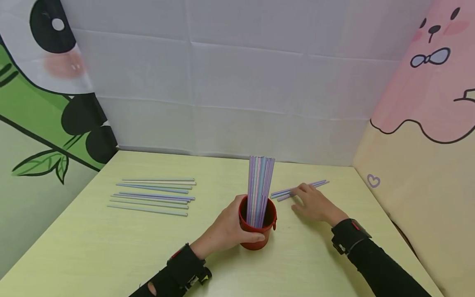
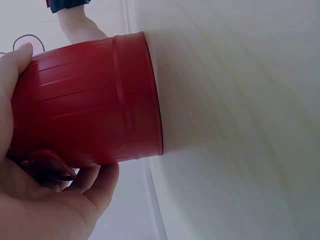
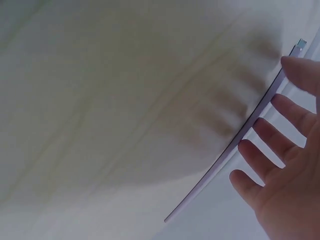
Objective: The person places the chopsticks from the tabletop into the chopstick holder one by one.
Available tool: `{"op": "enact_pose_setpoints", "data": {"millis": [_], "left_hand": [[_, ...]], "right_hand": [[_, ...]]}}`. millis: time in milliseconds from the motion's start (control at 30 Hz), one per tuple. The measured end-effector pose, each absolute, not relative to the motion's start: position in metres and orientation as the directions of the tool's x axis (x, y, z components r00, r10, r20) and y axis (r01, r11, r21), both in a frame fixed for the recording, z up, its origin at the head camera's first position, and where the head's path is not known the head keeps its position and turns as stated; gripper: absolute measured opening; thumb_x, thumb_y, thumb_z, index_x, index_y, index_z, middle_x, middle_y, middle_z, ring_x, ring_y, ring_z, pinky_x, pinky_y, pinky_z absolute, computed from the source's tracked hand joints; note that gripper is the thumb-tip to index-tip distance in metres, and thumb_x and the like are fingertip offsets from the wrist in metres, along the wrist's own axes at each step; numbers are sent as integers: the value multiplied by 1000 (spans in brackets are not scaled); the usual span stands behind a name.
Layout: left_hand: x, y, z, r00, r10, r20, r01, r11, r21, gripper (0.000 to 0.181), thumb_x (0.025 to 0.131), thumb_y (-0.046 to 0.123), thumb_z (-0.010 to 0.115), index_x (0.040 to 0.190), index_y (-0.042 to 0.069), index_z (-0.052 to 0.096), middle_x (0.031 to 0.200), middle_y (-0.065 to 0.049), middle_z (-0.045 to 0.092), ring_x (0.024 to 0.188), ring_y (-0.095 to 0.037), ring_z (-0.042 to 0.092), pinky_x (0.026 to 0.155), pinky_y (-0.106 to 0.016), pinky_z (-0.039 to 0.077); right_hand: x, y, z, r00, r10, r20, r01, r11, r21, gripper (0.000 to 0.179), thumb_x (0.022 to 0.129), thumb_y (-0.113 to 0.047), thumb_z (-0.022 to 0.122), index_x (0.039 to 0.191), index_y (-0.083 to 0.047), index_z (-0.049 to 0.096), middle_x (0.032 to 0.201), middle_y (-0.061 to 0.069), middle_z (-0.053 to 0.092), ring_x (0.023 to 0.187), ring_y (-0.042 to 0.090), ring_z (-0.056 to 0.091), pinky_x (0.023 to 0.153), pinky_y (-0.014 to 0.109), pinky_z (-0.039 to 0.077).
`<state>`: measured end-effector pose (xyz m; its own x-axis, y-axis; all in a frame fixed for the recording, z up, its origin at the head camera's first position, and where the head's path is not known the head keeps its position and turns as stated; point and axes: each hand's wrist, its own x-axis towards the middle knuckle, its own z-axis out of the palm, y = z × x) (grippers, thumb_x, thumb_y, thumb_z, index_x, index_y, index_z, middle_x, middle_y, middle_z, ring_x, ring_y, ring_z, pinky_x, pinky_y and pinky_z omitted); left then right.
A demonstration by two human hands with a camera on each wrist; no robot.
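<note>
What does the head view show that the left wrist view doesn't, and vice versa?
Only the head view: upright sticks standing in the red bucket, loose sticks lying left of it, and a few sticks at the right hand.

Only the left wrist view: a loop on the bucket beside the left hand.

Both: the bucket, the table and both hands, the right one mostly hidden in the second.

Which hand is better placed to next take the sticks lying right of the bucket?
Probably the right hand: it is at those sticks, while the left hand holds the red bucket.
</note>
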<state>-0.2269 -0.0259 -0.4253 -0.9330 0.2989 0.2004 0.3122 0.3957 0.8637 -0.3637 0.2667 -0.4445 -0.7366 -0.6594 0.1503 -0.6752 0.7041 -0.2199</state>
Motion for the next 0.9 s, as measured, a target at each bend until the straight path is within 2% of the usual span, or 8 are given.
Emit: {"op": "enact_pose_setpoints", "data": {"millis": [200, 333, 467, 700, 900], "left_hand": [[-227, -26, -425, -935, 299, 192, 303, 385, 872, 95, 64, 46, 86, 139, 29, 29, 126, 16, 48, 110, -6, 50, 81, -29, 51], [-227, -26, -425, -934, 298, 195, 305, 385, 871, 96, 64, 46, 86, 139, 28, 30, 126, 16, 48, 110, -6, 50, 82, -29, 51], [-227, -26, -425, -936, 296, 192, 300, 383, 873, 96, 64, 46, 86, 139, 29, 30, 126, 16, 49, 110, -6, 50, 81, -29, 51], [-227, -25, -426, -936, 297, 189, 299, 387, 872, 95, 64, 47, 86, 139, 30, 29, 126, 16, 48, 110, -6, 50, 81, -29, 51], [-227, -26, -426, -933, 302, 196, 308, 388, 869, 95, 64, 47, 86, 139, 30, 30, 126, 16, 48, 110, -6, 50, 82, -29, 51]], "right_hand": [[-365, 269, -445, -671, -711, 212, -742, 639, -203, 20, 87, -6, 67, 107, -9, 64, 105, 10, 57, 95, 25, 51, 84, 45, 47], [-366, 270, -445, -604, -756, 253, -797, 572, -195, 18, 83, 3, 69, 96, -8, 64, 95, 8, 59, 87, 21, 54, 78, 40, 50], [-367, 271, -444, -575, -779, 251, -818, 538, -203, 18, 82, 5, 70, 91, -9, 63, 89, 3, 59, 84, 17, 53, 75, 37, 51], [-365, 272, -440, -598, -781, 181, -799, 564, -207, 18, 84, 2, 69, 94, -11, 62, 89, 0, 57, 83, 14, 52, 74, 35, 51], [-366, 274, -430, -625, -745, 232, -780, 596, -190, 19, 86, 1, 68, 98, -12, 60, 91, 1, 58, 83, 16, 56, 73, 35, 52]]}}
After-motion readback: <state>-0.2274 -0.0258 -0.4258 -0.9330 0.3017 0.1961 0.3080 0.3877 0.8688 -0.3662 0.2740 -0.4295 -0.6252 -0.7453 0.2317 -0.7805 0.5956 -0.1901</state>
